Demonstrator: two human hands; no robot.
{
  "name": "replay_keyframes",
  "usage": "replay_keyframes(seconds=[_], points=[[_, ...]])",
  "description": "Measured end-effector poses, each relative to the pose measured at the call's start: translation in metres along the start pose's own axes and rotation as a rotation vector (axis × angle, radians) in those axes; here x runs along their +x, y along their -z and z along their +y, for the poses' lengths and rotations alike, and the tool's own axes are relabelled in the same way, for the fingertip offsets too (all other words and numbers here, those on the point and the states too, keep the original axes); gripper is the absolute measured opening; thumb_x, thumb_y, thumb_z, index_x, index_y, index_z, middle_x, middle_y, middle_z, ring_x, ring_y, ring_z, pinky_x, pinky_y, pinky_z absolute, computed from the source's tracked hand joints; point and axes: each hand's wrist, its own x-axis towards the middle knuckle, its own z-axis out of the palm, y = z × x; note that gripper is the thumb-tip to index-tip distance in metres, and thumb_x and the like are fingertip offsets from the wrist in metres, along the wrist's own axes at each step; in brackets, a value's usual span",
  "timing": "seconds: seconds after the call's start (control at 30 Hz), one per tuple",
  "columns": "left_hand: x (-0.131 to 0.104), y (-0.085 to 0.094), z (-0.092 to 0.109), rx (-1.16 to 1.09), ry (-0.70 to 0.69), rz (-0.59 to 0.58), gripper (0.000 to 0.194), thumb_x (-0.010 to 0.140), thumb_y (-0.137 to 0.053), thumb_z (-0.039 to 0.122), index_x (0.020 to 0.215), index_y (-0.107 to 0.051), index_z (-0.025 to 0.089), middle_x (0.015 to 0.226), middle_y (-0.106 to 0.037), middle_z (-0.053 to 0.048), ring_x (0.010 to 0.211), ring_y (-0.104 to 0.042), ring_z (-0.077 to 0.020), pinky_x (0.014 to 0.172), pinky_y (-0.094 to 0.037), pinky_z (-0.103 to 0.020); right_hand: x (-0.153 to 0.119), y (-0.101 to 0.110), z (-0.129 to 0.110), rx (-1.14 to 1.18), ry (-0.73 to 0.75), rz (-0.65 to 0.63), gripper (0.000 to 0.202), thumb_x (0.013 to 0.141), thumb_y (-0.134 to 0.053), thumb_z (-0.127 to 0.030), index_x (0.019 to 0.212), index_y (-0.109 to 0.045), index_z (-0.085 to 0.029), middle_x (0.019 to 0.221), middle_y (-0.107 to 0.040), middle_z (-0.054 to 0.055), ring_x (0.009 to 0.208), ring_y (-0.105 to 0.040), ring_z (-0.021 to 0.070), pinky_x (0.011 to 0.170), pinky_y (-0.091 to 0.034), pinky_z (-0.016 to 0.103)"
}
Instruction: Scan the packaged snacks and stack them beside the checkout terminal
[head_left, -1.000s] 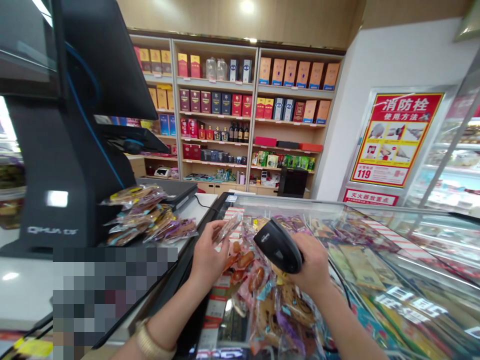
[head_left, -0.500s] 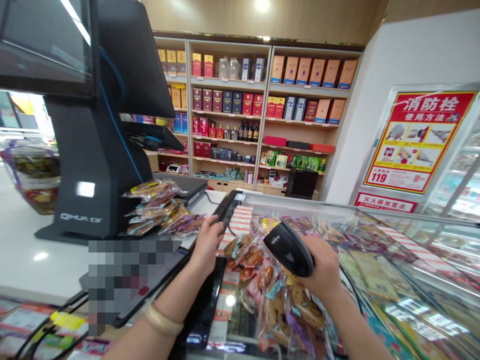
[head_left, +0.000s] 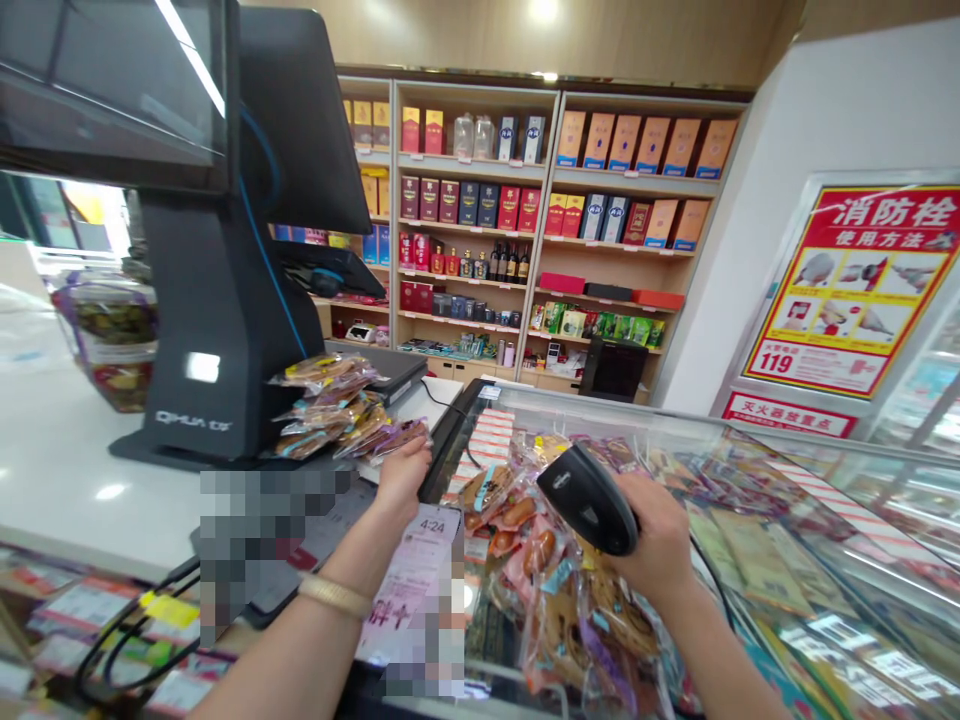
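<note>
My right hand (head_left: pixel 656 535) is wrapped around a black handheld barcode scanner (head_left: pixel 589 500), which is held over the glass case with its head toward the upper left. Beneath it lies a heap of clear snack packets (head_left: pixel 559 620) with brown and reddish contents. My left hand (head_left: pixel 405 475) is at the counter's edge, its fingers curled at the end of a purple-edged snack packet (head_left: pixel 391 438). That packet lies at the right side of a stacked pile of similar packets (head_left: pixel 322 405). Below my left wrist, a phone (head_left: pixel 412 570) shows a lit screen reading 4:24.
A black checkout terminal (head_left: pixel 217 330) stands on the white counter (head_left: pixel 60 450), beside a jar-like container (head_left: pixel 112 340). Cables (head_left: pixel 112 640) hang at the lower left. The glass display case (head_left: pixel 750 560) extends right. Shelves of boxes (head_left: pixel 480 205) and a red poster (head_left: pixel 859 290) are behind.
My left hand has moved left onto the end of the purple-edged packet, its fingers curling in. The phone screen has lit up. My right hand still holds the scanner over the heap.
</note>
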Motion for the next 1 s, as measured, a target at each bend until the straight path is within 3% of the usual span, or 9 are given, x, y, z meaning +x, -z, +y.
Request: replay_keyframes(seconds=[0.13, 0.27, 0.33, 0.5, 0.7, 0.83, 0.9, 1.0], points=[[-0.010, 0.001, 0.003, 0.219, -0.101, -0.085, 0.026, 0.055, -0.071, 0.012, 0.079, -0.075, 0.019, 0.078, -0.074, -0.004, 0.080, -0.066, -0.0224, 0.085, -0.049, -0.036, 0.001, 0.000, 0.000, 0.003, 0.002, 0.006, 0.018, 0.081, -0.062, -0.035, 0.091, -0.062, -0.019, 0.073, -0.064, 0.003, 0.065, -0.057, 0.0186, 0.062, -0.040, 0.031], [-0.023, 0.000, 0.008, 0.747, -0.540, -0.116, 0.025, 0.062, -0.071, 0.018, 0.084, -0.078, 0.028, 0.088, -0.076, -0.004, 0.097, -0.064, -0.0304, 0.097, -0.038, -0.049, 0.001, 0.000, 0.000, 0.011, -0.004, -0.002, 0.021, 0.081, -0.063, -0.038, 0.092, -0.062, -0.020, 0.072, -0.064, 0.004, 0.066, -0.058, 0.0189, 0.062, -0.040, 0.031], [-0.029, -0.001, 0.010, 0.873, -0.751, -0.082, 0.022, 0.067, -0.070, 0.019, 0.084, -0.078, 0.031, 0.090, -0.076, -0.004, 0.104, -0.060, -0.0325, 0.101, -0.030, -0.055, 0.001, 0.000, 0.000, 0.019, -0.009, -0.010, 0.021, 0.081, -0.063, -0.038, 0.092, -0.062, -0.020, 0.073, -0.064, 0.004, 0.067, -0.058, 0.0191, 0.063, -0.041, 0.031], [-0.038, 0.001, 0.014, 0.867, -1.128, -0.010, 0.010, 0.077, -0.067, 0.027, 0.080, -0.076, 0.032, 0.083, -0.076, -0.001, 0.108, -0.059, -0.0297, 0.109, -0.013, -0.059, 0.000, 0.000, 0.001, 0.027, -0.010, -0.014, 0.020, 0.079, -0.065, -0.034, 0.092, -0.062, -0.020, 0.073, -0.064, 0.003, 0.067, -0.058, 0.0193, 0.063, -0.040, 0.031], [-0.039, 0.004, 0.025, 0.777, -1.327, -0.008, 0.022, 0.080, -0.064, 0.021, 0.094, -0.075, 0.033, 0.088, -0.077, -0.002, 0.140, -0.035, -0.0343, 0.109, 0.012, -0.065, 0.000, -0.001, 0.002, 0.021, -0.017, -0.032, 0.017, 0.079, -0.062, -0.030, 0.092, -0.063, -0.020, 0.073, -0.064, 0.004, 0.067, -0.058, 0.0194, 0.065, -0.041, 0.031], [-0.041, 0.004, 0.031, 0.622, -1.280, -0.080, 0.025, 0.075, -0.066, 0.018, 0.092, -0.077, 0.032, 0.085, -0.077, -0.002, 0.142, -0.032, -0.0331, 0.110, 0.018, -0.064, 0.000, -0.001, 0.002, 0.017, -0.009, -0.024, 0.018, 0.078, -0.063, -0.029, 0.093, -0.063, -0.020, 0.072, -0.064, 0.004, 0.067, -0.058, 0.0196, 0.065, -0.041, 0.031], [-0.042, 0.002, 0.031, 0.434, -1.116, -0.154, 0.019, 0.072, -0.070, 0.021, 0.088, -0.078, 0.029, 0.087, -0.076, -0.003, 0.138, -0.039, -0.0316, 0.117, 0.004, -0.061, 0.001, -0.001, 0.002, 0.013, 0.001, -0.012, 0.019, 0.076, -0.064, -0.029, 0.093, -0.063, -0.020, 0.073, -0.064, 0.003, 0.068, -0.059, 0.0199, 0.065, -0.041, 0.031], [-0.041, -0.002, 0.029, -0.003, -0.657, -0.250, 0.020, 0.065, -0.078, 0.028, 0.084, -0.077, 0.022, 0.088, -0.074, -0.005, 0.119, -0.057, -0.0302, 0.111, -0.033, -0.054, 0.001, 0.000, 0.002, 0.019, 0.006, -0.003, 0.021, 0.076, -0.064, -0.030, 0.095, -0.062, -0.020, 0.076, -0.065, 0.004, 0.069, -0.060, 0.0205, 0.065, -0.041, 0.032]])
